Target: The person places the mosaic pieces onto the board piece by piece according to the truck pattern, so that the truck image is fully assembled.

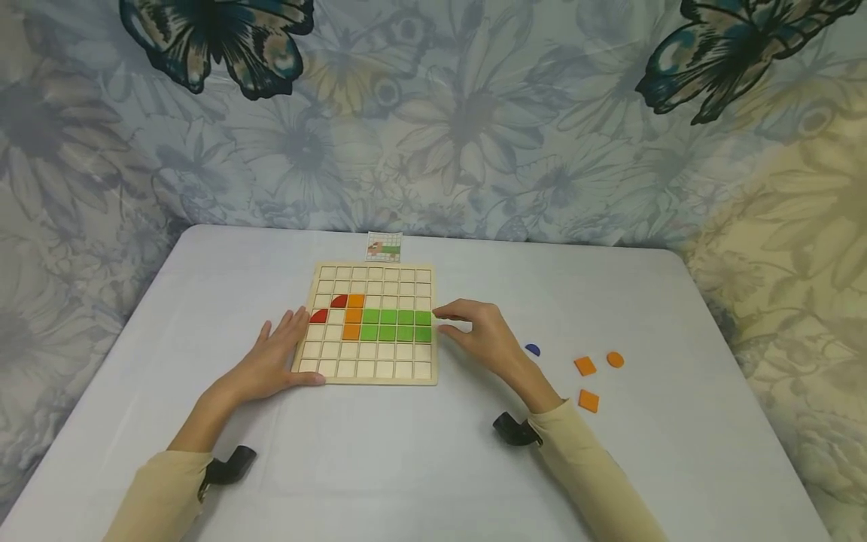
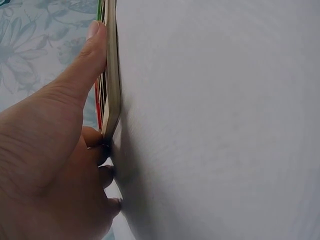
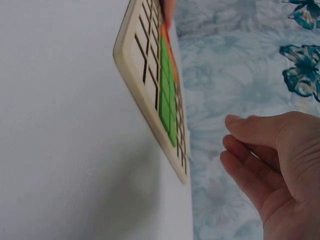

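A wooden grid board (image 1: 366, 369) lies on the table in the head view. Two rows of green squares (image 1: 387, 333) fill its middle right, beside a column of orange squares (image 1: 352, 316). Two red quarter-round pieces (image 1: 318, 317) sit further left. My left hand (image 1: 271, 361) rests along the board's left side, thumb at the near corner and fingers extended at the edge. Just off the right edge, level with the green rows, hovers my right hand (image 1: 481, 335). Its thumb and fingers stand apart with nothing between them, as the right wrist view also shows.
A small printed card (image 1: 384, 248) with a coloured grid lies behind the board. To the right of my right hand are a blue half-round piece (image 1: 533, 350), two loose orange squares (image 1: 588, 400) and an orange disc (image 1: 615, 360). A patterned cloth (image 1: 467, 128) hangs behind the table.
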### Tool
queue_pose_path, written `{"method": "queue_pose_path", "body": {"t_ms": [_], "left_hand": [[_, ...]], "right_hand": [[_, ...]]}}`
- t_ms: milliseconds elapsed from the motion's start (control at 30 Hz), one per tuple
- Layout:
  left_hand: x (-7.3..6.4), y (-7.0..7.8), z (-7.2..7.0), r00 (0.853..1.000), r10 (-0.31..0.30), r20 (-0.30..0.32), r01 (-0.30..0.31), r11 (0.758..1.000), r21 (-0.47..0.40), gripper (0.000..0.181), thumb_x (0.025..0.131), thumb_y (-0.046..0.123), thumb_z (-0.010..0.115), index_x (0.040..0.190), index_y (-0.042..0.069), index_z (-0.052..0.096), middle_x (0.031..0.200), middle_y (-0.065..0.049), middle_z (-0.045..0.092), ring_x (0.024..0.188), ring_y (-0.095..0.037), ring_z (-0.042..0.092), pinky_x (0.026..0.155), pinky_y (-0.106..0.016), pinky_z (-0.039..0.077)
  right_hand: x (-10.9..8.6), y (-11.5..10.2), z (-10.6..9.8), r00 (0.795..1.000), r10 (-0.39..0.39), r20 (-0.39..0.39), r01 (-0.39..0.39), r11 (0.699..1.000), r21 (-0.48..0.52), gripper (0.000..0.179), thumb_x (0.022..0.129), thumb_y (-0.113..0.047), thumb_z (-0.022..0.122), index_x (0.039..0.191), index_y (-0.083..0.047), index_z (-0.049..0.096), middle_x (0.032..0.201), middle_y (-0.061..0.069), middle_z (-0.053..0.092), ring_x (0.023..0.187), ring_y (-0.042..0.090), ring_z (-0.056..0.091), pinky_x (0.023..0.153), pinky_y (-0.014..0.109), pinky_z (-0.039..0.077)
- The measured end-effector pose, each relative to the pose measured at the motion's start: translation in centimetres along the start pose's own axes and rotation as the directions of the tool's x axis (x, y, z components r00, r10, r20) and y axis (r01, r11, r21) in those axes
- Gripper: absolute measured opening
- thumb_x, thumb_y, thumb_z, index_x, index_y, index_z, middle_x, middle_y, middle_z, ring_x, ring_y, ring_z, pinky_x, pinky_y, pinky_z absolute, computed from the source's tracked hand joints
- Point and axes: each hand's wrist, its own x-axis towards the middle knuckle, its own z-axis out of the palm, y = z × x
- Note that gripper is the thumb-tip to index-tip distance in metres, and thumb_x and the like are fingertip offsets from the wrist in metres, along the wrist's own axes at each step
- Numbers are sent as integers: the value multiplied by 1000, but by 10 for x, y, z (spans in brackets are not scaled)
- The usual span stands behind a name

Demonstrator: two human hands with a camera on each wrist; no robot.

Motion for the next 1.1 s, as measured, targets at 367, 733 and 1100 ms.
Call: {"method": "queue_pose_path", "body": {"t_ms": [367,733,1100], "left_hand": [[0,0,1,1000,-1,0,1,1000,-2,119,75,53,79,154,-6,12,162,-24,5,148,-42,0,116,-59,-8],[-1,-2,1,1000,-7,1,7,1000,12,120,75,55,78,154,-6,12,161,-24,5,148,-42,0,116,-59,-8],[0,-1,1,1000,2,0,-2,1000,15,120,75,55,78,154,-6,12,161,-25,6,148,-43,0,116,-59,-8]], "right_hand": [[-18,19,-24,997,73,-23,-73,997,-19,25,81,3,77,105,1,74,103,7,74,96,21,70,82,32,57],[-43,41,-49,986,154,-65,-157,987,-46,28,79,5,77,106,2,73,101,10,74,96,27,71,85,40,56],[-76,60,-76,969,224,-105,-235,966,-110,26,81,4,76,106,2,72,103,12,73,96,29,70,83,40,56]]}}
